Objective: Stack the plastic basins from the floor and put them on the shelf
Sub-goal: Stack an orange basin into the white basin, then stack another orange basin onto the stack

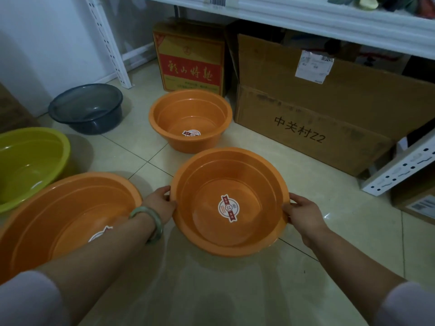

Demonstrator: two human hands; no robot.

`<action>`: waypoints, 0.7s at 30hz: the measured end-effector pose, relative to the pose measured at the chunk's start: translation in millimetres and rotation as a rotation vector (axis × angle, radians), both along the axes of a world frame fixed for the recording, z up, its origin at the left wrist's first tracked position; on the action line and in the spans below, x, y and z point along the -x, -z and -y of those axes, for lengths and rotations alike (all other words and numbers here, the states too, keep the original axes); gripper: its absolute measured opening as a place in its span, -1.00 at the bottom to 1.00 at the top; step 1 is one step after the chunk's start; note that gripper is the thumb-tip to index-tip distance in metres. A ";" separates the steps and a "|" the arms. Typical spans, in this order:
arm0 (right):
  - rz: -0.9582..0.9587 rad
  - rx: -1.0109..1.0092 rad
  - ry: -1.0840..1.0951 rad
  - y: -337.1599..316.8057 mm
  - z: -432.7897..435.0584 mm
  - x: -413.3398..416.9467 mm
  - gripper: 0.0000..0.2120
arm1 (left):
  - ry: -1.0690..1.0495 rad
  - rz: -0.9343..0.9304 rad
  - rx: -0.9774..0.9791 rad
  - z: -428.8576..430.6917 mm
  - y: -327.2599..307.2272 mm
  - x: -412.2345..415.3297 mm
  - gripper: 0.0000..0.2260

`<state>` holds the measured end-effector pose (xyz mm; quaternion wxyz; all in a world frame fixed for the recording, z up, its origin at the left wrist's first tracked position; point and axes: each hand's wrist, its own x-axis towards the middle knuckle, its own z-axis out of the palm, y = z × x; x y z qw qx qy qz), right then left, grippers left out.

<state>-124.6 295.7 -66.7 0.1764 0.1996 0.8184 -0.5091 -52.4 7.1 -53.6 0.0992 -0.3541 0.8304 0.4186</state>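
Observation:
An orange basin with a round sticker inside is held by its rim, tilted slightly over the tiled floor. My left hand grips its left rim and my right hand grips its right rim. Another orange basin stands on the floor beyond it. A larger orange basin lies at lower left, partly hidden by my left forearm. A green basin sits at the left edge and a dark grey basin behind it. The white shelf runs across the top.
Under the shelf stand a red and yellow carton and a large brown cardboard box. White perforated shelf posts rise at upper left and at right. A small box sits at the right edge.

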 end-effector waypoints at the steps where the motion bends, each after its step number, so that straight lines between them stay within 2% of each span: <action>1: -0.010 -0.026 -0.009 -0.5 1.2 -0.6 -0.51 | 0.017 0.007 0.014 0.1 -0.9 -0.3 -0.48; 4: -0.083 -0.162 -0.056 -5.3 7.2 -4.9 -0.41 | 0.033 -0.009 0.008 7.0 -5.4 -2.3 -0.47; 6: -0.175 -0.299 -0.117 -11.7 14.1 -6.2 -0.38 | 0.017 -0.085 0.005 18.6 -12.4 -7.6 -0.51; 10: -0.354 -0.469 -0.262 -36.4 34.7 -4.8 -0.42 | -0.052 -0.229 0.104 61.6 -30.0 -30.2 -0.64; 14: -0.465 -0.431 -0.454 -65.2 77.9 -1.3 -0.45 | -0.112 -0.158 0.284 124.4 -37.8 -62.6 -0.72; 21: -0.461 -0.197 -0.738 -86.2 184.5 -21.1 -0.50 | -0.279 -0.119 0.311 184.3 -53.5 -123.1 -0.72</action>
